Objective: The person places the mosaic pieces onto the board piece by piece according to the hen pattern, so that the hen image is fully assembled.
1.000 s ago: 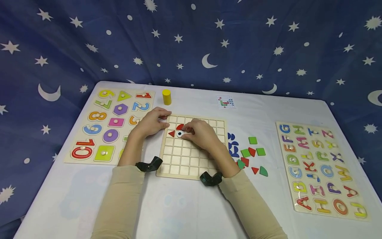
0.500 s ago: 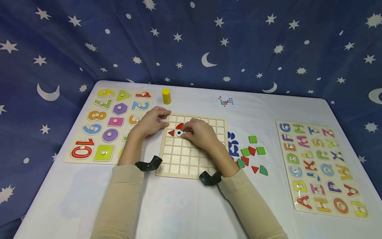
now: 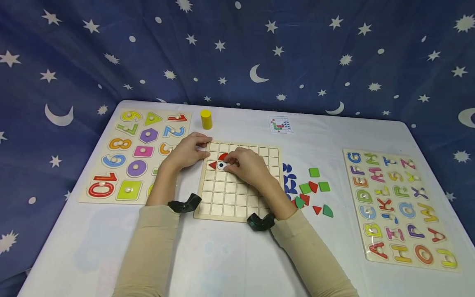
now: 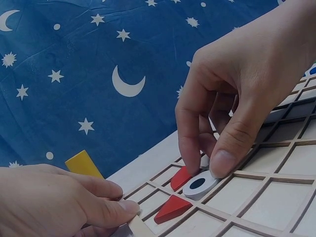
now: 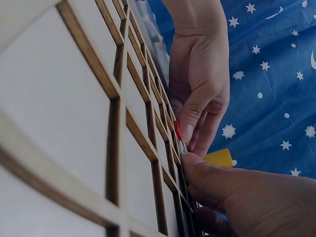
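Both hands at work over a gridded wooden board (image 3: 219,197), set mid-desk (image 3: 230,264). Right hand (image 3: 249,165): thumb and fingers pinch a white eye piece (image 4: 200,185), round with a black dot, near the board's upper left corner (whether it sits flush in its cell, I cannot tell). Touching or just beside it, a red triangle (image 3: 212,165) lies toward the board's left edge and a red rounded piece (image 3: 223,156) toward its top edge. Left hand (image 3: 185,154): thumb and forefinger slightly spread, tips resting on the frame at that same corner. Off the board's right edge, a cluster of dark blue pieces (image 3: 293,184); beyond them, loose green squares (image 3: 313,173), red pieces (image 3: 313,187) and green rounded pieces (image 3: 328,210). Near the desk's far edge, a small card (image 3: 281,124) printed with a coloured bird figure; a yellow cylinder (image 3: 206,119) stands upright farther left. A number board (image 3: 122,170) occupies the desk's far left corner, partly behind the left arm; a letter board (image 3: 408,242) lies along the right edge. Beige sleeves (image 3: 159,243), a black device (image 3: 185,203) at each wrist. Behind the desk hangs a blue curtain (image 3: 167,45) with white stars and moons.
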Motion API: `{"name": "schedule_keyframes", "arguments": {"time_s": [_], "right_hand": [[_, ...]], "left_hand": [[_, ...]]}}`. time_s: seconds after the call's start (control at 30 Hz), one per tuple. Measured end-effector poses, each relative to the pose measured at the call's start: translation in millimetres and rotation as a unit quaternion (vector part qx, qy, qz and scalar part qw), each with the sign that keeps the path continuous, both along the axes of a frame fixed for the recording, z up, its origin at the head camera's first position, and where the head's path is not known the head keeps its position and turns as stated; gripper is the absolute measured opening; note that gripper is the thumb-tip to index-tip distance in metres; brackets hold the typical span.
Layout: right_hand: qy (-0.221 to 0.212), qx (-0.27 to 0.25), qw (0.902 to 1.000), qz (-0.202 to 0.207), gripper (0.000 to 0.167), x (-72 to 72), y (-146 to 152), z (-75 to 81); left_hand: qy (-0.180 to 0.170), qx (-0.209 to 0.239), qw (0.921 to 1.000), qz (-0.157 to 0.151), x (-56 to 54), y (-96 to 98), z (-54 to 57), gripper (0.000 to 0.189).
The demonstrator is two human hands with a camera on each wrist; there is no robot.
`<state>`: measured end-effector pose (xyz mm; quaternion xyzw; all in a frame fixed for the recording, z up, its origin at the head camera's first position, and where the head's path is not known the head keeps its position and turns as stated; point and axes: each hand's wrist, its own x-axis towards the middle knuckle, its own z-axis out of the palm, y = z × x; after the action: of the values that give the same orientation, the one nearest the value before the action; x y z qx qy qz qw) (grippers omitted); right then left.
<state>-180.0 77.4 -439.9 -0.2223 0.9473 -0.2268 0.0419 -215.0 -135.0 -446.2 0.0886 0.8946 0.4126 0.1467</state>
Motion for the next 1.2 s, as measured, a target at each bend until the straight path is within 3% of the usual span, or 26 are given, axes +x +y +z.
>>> {"name": "schedule_keyframes", "arguments": {"time_s": [0.23,0.37,0.53,0.67,0.8,0.93,1.07,1.2], "right_hand": [[0.003,0.003,1.0,0.003,0.021,-1.9,4,5.7],[-0.022,-0.006,0.9997,0.005,0.021,-5.7,19,16.3],[-0.058,-0.022,0.998,-0.015,0.025,-15.5,66,30.0],[-0.079,-0.017,0.9947,-0.065,0.03,-17.1,118,40.0],[-0.114,0.006,0.9844,-0.134,0.035,-10.2,169,45.7],[-0.179,0.021,0.9648,-0.192,0.039,-1.7,207,43.2],[-0.237,0.016,0.9511,-0.197,0.044,4.1,230,34.0],[-0.249,0.008,0.9529,-0.173,0.044,3.4,236,23.8]], "left_hand": [[0.003,0.003,1.0,0.0,-3.6,1.3,1.6,0.048],[-0.003,0.003,1.0,0.003,-1.8,0.6,1.2,0.049],[-0.012,0.009,0.9999,0.007,1.7,0.3,-2.3,0.049],[-0.011,0.016,0.9998,0.006,2.8,1.6,-5.8,0.048],[-0.015,0.019,0.9997,0.008,4.2,3.0,-7.5,0.048],[-0.012,0.018,0.9997,0.009,5.0,3.1,-6.9,0.049],[-0.007,0.018,0.9998,0.007,3.8,3.1,-5.2,0.049],[-0.005,0.018,0.9998,0.008,3.1,2.2,-2.5,0.049]]}}
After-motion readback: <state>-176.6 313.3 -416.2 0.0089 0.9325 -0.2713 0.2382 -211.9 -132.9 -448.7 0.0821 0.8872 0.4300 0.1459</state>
